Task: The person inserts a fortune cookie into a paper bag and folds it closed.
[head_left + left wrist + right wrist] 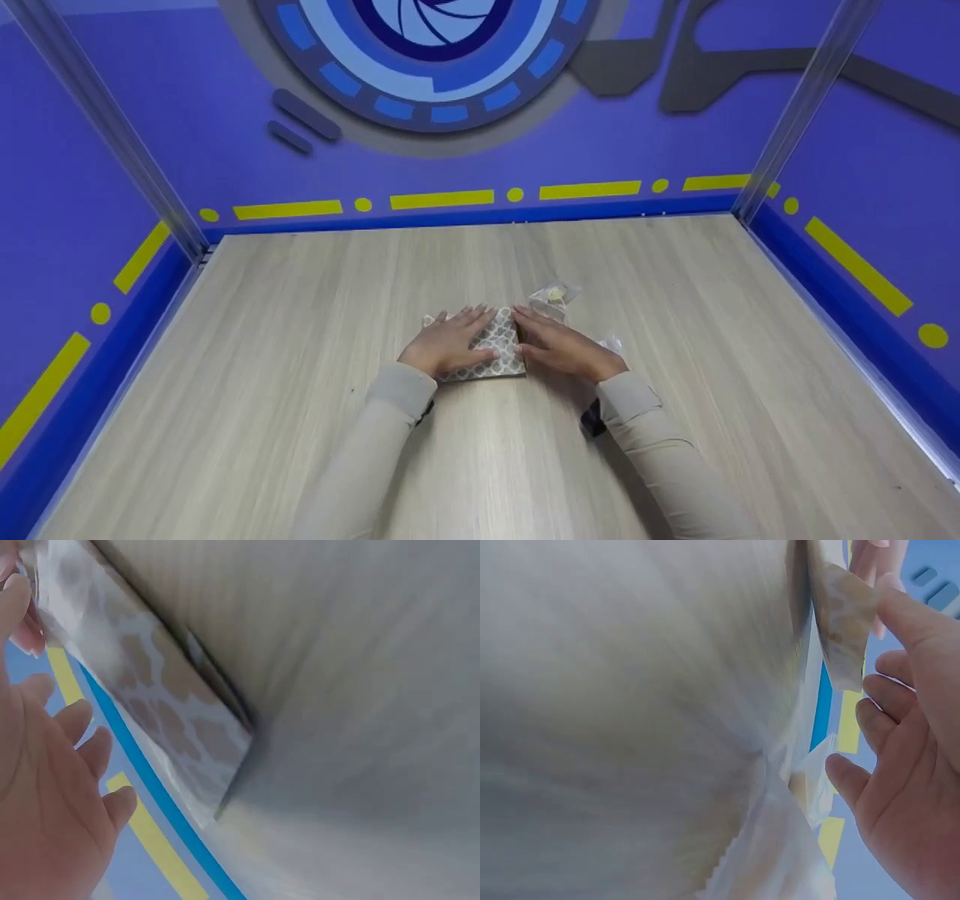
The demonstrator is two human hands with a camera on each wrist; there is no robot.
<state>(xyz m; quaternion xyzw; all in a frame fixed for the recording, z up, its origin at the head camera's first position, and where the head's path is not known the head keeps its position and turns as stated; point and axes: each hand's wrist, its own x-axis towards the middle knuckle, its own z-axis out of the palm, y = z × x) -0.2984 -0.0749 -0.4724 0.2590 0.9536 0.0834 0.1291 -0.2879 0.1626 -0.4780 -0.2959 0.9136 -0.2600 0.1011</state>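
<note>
I see patterned packet (504,341) approx mid worktop (300,337), btwn L & R edges; L hand (444,341) over it, R hand (568,350) alongside, fingers (97,754) uncurled, thumbs apart; plastic bag (553,295) twd far edge.

Smooth packet (504,330), wood-grain tabletop (480,465), glossy plastic bag (555,295)

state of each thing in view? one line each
Patterned item: lying printed face up, partly covered
Left hand: fingers extended over the patterned item
Right hand: fingers extended at the patterned item's right edge
Far plastic bag: crumpled, something pale yellow showing
Near plastic bag: partly hidden by the right hand; open or sealed, can't tell
</note>
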